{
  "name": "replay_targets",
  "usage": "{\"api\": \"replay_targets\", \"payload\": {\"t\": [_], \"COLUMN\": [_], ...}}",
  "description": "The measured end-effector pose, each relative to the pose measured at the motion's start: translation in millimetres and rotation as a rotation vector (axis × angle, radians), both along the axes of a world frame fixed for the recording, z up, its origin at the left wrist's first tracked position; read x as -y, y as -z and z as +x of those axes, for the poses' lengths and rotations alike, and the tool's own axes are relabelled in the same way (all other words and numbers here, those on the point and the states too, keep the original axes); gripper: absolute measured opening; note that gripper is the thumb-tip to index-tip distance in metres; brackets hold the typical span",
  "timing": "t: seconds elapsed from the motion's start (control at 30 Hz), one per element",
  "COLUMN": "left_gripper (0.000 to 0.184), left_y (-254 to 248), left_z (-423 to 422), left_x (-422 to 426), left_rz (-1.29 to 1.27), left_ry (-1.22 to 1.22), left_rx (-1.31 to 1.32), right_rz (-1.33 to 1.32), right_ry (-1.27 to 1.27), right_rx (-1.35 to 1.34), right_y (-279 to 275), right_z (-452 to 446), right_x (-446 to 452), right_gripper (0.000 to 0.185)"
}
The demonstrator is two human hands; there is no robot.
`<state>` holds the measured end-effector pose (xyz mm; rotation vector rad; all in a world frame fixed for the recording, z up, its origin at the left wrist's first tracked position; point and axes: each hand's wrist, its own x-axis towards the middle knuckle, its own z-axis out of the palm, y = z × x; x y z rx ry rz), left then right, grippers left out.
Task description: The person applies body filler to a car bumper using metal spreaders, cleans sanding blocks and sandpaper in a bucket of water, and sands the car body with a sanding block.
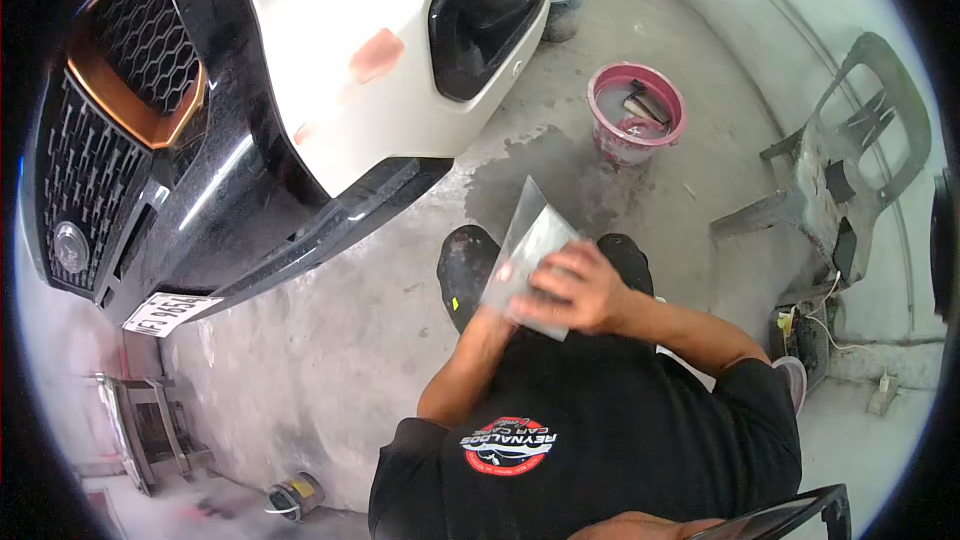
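Note:
A thin grey sheet (540,240), pale and partly see-through at its pointed end, is held in front of my body, above my dark shoes (467,270). My left hand (490,323) is mostly hidden by the sheet and grips it near its left edge, a fingertip showing on its face. Across the sheet's right side lies my right hand (590,290), its fingers bent and smeared by motion. Whether those fingers pinch the sheet or only rest on it, I cannot tell. Ahead on the left is a white and black car bumper (345,0) with a reddish-brown patch (377,56).
A pink bucket (605,143) of cloudy water with items in it stands ahead on the wet concrete floor (530,175). Behind it is a dark bucket (565,10). A dusty plastic chair (815,175) is at the right wall. A small can (295,496) lies at lower left.

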<state>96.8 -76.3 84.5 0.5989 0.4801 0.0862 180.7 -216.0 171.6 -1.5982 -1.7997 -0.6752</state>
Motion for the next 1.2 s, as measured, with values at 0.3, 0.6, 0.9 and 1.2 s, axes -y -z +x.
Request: {"api": "replay_targets", "payload": {"t": [0.3,0.6,0.9,1.2], "left_gripper": [0.056,0.044,0.025,0.029], "left_y": [-54,-44,-97,-119], "left_z": [-6,23,54,34], "left_x": [-1,26,-28,-31], "left_rz": [0.136,0.091,0.733,1.296], "left_ry": [0.188,0.123,-0.334,0.072], "left_rx": [-0.275,-0.306,0.084,-0.025], "right_rz": [0.295,0.182,-0.12,-0.373], "right_ry": [0.308,0.133,0.225,0.426], "right_rx": [-1.068,-1.747,-1.405,-1.017], "right_y": [-18,48,35,-63], "right_z": [84,47,58,79], "right_x": [3,-27,42,49], "right_gripper": [0.033,0.037,0.042,0.038]}}
